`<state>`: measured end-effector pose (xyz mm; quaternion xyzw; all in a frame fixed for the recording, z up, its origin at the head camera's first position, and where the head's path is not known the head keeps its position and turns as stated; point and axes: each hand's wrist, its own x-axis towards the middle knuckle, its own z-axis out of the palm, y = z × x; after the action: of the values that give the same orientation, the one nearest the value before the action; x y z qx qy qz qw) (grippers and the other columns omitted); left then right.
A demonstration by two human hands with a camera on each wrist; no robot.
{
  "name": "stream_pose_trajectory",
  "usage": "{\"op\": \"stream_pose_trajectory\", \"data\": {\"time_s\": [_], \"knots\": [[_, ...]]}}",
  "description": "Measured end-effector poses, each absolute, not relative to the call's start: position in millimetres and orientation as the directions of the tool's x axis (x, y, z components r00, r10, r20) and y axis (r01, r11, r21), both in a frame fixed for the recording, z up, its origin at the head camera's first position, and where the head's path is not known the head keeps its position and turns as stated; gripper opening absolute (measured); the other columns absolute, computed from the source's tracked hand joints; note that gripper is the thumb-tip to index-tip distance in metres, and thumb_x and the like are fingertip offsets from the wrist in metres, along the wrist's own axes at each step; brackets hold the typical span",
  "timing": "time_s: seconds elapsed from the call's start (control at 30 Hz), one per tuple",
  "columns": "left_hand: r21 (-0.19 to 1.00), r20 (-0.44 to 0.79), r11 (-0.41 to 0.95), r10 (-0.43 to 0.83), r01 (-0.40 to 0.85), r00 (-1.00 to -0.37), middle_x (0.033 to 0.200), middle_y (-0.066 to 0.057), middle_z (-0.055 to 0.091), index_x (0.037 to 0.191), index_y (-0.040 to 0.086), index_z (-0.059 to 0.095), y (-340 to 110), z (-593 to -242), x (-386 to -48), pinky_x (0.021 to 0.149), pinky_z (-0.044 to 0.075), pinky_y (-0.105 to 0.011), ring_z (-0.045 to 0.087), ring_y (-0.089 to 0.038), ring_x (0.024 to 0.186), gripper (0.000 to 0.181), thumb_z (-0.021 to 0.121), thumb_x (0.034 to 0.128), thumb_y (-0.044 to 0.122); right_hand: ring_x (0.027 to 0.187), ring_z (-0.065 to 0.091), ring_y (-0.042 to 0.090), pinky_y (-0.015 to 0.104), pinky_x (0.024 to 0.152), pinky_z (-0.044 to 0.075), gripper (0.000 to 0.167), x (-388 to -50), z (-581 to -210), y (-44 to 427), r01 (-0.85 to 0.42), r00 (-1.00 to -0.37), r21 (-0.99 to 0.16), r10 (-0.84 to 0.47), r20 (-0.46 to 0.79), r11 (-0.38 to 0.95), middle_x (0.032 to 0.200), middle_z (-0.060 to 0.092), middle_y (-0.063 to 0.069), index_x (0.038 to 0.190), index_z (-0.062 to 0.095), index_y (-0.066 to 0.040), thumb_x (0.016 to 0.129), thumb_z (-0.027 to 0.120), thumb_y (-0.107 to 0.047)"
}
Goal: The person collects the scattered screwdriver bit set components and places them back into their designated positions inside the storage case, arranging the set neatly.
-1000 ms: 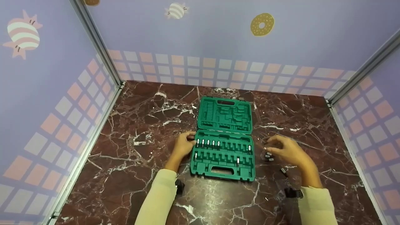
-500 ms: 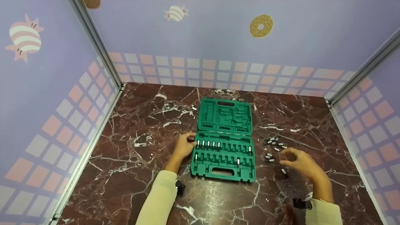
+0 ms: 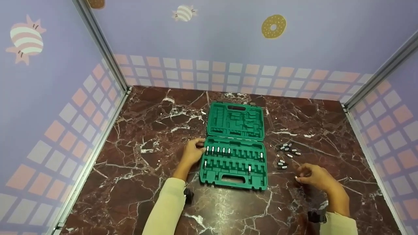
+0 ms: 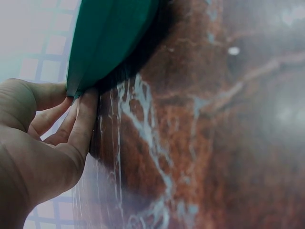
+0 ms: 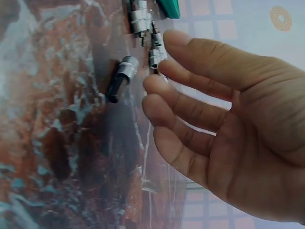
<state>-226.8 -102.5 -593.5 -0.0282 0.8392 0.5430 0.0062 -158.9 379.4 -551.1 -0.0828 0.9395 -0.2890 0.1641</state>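
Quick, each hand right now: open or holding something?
Left hand: pinching the edge of the green case.
Right hand: open, empty, near a loose socket.

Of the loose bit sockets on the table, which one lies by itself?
The black-and-silver bit socket lowest in the right wrist view, near the right hand. It touches no other, while the other loose ones lie in clusters.

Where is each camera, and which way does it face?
Head: on the head, looking forward and down at the green case; left hand, right hand and sleeves show.
Left wrist: on that wrist, facing the left hand at the case's edge.
Right wrist: on that wrist, facing the right hand and a loose socket bit.
Both wrist views share the tabletop.
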Motion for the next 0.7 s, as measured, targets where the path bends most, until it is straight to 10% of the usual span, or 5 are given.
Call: {"op": "stream_pose_trajectory", "data": {"time_s": [0.7], "knots": [[0.911, -0.032, 0.410, -0.045, -0.047, -0.998, 0.109, -0.020, 0.073, 0.123, -0.001, 0.072, -101.9, -593.6, -227.3, 0.091, 0.057, -0.044, 0.069, -0.034, 0.105, 0.034, 0.070, 0.0897, -0.007, 0.074, 0.064, 0.020, 0.038, 0.066, 0.049, 0.018, -160.8, -570.4, 364.3, -0.090, -0.956, -0.499, -0.216, -0.200, 0.862, 0.082, 0.072, 0.007, 0.089, 0.064, -0.007, 0.083, 0.080, -0.003]]}}
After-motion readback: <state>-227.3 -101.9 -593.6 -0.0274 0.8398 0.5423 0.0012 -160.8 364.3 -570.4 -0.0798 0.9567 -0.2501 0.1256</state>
